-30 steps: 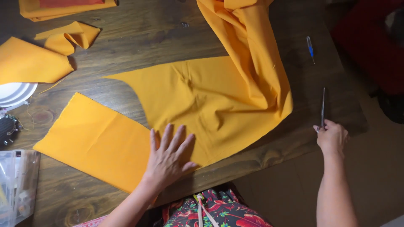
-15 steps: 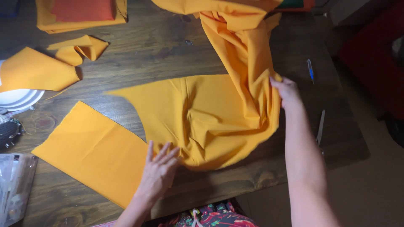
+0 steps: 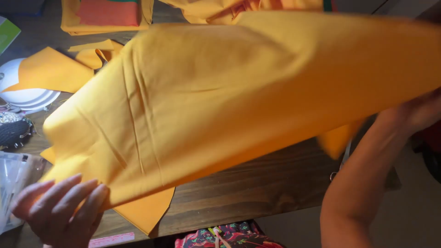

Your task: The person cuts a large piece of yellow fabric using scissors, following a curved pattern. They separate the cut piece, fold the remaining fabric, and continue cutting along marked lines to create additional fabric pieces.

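Fabric (image 3: 220,105), a broad sheet of orange-yellow cloth, hangs lifted and spread over the wooden table (image 3: 257,193), filling most of our view. Our right hand (image 3: 420,112) grips its right edge, fingers closed on the cloth, though blur hides the finer hold. Our left hand (image 3: 59,211) sits at the lower left corner with fingers spread and loose, touching the underside of the cloth's edge. A flat orange piece (image 3: 142,213) lies on the table beneath. White plates (image 3: 23,94) rest at the far left, beside smaller orange scraps (image 3: 55,71).
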